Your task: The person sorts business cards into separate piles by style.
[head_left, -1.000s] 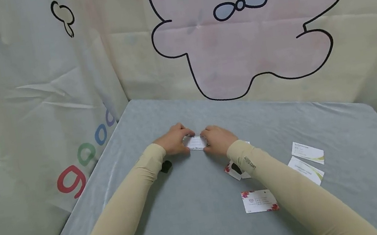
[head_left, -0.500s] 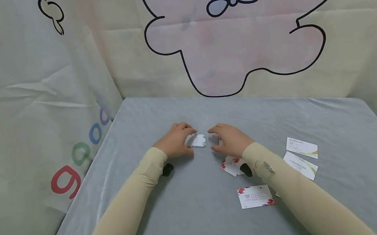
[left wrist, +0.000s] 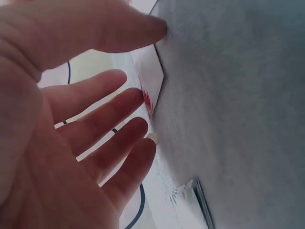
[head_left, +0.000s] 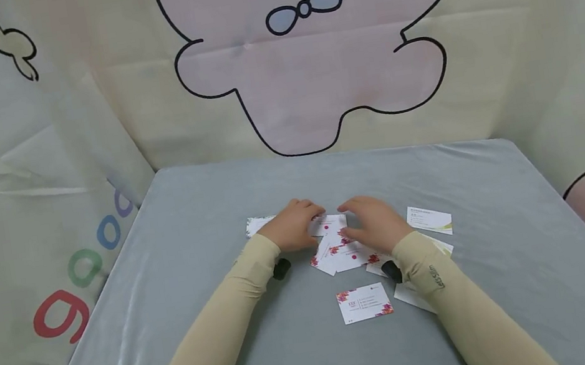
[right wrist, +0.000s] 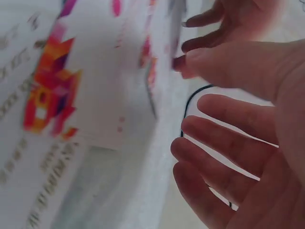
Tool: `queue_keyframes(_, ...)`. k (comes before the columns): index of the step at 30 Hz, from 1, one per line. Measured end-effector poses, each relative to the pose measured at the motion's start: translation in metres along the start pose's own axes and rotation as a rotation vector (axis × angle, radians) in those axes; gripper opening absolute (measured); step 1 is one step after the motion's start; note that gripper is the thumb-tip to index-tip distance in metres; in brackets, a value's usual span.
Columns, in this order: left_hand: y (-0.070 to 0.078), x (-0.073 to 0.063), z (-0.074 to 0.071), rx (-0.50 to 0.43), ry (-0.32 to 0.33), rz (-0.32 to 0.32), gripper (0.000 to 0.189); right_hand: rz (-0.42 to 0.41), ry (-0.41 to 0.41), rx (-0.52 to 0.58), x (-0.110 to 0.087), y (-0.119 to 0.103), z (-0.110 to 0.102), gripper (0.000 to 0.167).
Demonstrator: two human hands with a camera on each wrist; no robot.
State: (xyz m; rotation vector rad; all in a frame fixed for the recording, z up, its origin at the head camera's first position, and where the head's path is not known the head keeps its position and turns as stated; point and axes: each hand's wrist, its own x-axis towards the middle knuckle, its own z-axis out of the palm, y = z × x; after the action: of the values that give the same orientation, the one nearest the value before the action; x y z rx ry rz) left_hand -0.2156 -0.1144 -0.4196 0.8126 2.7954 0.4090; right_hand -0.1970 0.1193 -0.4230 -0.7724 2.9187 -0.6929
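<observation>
In the head view my left hand (head_left: 293,226) is over the left side of a loose pile of business cards (head_left: 346,256) with red flower corners. Its fingers and thumb are spread apart in the left wrist view, fingertips close to a white card (left wrist: 150,76). Facing it from the right, my right hand (head_left: 375,222) hovers at the pile's other side, holding nothing. Orange and pink printed cards (right wrist: 102,71) lie beside that hand in the right wrist view. A neat stack of cards (head_left: 258,224) sits left of my left hand, partly hidden behind it.
One flowered card (head_left: 364,303) lies nearer the front. White cards with green corners, one of them a single card (head_left: 429,220), lie to the right, partly covered by my right forearm. Grey cloth covers the table (head_left: 270,337); printed curtains (head_left: 375,50) stand behind it.
Both hands have left the neat stack, which stays behind on the left, and moved right to the loose flowered cards. The head view has also turned right.
</observation>
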Motion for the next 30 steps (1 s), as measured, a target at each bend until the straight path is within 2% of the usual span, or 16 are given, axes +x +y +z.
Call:
queue_keyframes(3, -0.009, -0.002, 0.000, -0.049, -0.020, -0.033, 0.061, -0.013, -0.050, -0.003, 0.010, -0.003, 0.008, 0.050)
queue_keyframes(6, -0.014, 0.001, -0.001, -0.073, -0.004, -0.034, 0.058, -0.009, -0.079, -0.012, 0.016, -0.003, 0.012, 0.048)
queue_keyframes(10, -0.015, 0.008, 0.000, -0.045, 0.031, -0.037, 0.056, 0.005, -0.071, -0.011, 0.019, 0.004, 0.016, 0.043)
queue_keyframes(15, -0.016, 0.019, 0.009, -0.005, 0.043, -0.065, 0.057, 0.005, -0.044, -0.010, 0.019, 0.015, 0.019, 0.041)
queue_keyframes(19, -0.012, 0.016, 0.014, 0.028, 0.085, -0.065, 0.061, -0.006, -0.042, -0.027, 0.016, 0.014, 0.014, 0.042)
queue_keyframes(21, -0.004, 0.007, 0.015, 0.025, 0.094, -0.048, 0.064, -0.012, -0.060, -0.038, 0.010, 0.008, 0.005, 0.045)
queue_keyframes(23, 0.009, -0.003, 0.017, -0.003, 0.089, -0.003, 0.067, -0.021, -0.078, -0.055, -0.002, 0.001, -0.005, 0.049)
queue_keyframes(26, 0.031, -0.016, 0.018, -0.033, 0.043, 0.071, 0.072, -0.050, -0.100, -0.090, -0.024, -0.008, -0.017, 0.054)
queue_keyframes(28, 0.041, -0.021, 0.019, -0.018, 0.018, 0.104, 0.073, -0.072, -0.111, -0.115, -0.034, -0.011, -0.016, 0.058)
queue_keyframes(30, 0.048, -0.024, 0.022, 0.032, 0.006, 0.105, 0.072, -0.100, -0.125, -0.138, -0.039, -0.012, -0.010, 0.060)
